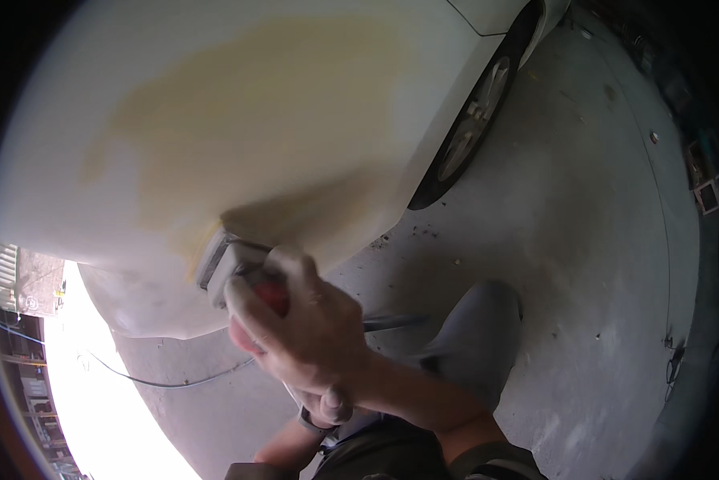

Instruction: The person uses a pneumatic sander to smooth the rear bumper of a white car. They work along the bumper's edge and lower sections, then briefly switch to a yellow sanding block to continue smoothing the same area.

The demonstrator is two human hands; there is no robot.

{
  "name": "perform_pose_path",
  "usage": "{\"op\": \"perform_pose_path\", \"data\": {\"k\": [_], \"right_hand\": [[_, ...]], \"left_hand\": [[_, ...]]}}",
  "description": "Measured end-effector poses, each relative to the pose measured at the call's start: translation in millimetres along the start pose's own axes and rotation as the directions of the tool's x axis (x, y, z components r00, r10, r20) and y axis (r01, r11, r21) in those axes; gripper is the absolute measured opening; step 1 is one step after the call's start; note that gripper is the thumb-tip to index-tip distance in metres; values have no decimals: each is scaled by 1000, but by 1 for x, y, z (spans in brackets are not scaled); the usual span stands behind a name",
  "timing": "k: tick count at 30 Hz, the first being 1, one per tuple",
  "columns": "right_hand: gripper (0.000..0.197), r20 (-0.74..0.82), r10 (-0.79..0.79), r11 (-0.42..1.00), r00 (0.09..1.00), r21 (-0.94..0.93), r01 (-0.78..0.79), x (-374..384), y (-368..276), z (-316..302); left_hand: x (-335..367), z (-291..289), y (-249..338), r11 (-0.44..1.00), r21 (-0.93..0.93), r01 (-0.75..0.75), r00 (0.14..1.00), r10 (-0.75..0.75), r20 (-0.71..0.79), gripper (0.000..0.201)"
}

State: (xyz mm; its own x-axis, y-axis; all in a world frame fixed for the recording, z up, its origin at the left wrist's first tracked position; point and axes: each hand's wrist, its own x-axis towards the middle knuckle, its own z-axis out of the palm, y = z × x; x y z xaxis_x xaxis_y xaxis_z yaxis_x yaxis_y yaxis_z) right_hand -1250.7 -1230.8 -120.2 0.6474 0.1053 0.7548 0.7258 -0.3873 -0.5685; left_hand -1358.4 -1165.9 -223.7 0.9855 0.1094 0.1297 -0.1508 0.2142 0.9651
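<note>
My right hand [315, 316] is wrapped around a sander [235, 264] with a red and grey body and a flat rectangular pad. The pad's edge meets the lower part of a white car body panel [47, 200], beside a broad yellowish patch [279, 96]. Under my right wrist is my left hand [331, 406], with a dark band around its wrist. Its thumb is curled, while its other fingers and whatever they hold are hidden. Slight motion blur softens the tool and right fingers.
A car wheel [475, 112] stands to the right of the panel. A thin hose [179, 386] runs over the concrete floor [591, 264] from the left toward my hands. My bent knee [479, 328] is at the right. Bright light floods the lower left, and shelving lines the far left.
</note>
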Motion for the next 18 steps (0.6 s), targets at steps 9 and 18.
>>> {"op": "perform_pose_path", "data": {"k": [9, 18], "right_hand": [[63, -398, 96, 991, 913, -50, -126, -25, 123, -31], [59, -130, -133, 987, 983, 71, 143, -71, -16, 74]], "left_hand": [[81, 58, -17, 894, 315, -319, 938, 250, 241, 96], [-97, -123, -62, 831, -548, 101, 882, -330, -338, 80]]}}
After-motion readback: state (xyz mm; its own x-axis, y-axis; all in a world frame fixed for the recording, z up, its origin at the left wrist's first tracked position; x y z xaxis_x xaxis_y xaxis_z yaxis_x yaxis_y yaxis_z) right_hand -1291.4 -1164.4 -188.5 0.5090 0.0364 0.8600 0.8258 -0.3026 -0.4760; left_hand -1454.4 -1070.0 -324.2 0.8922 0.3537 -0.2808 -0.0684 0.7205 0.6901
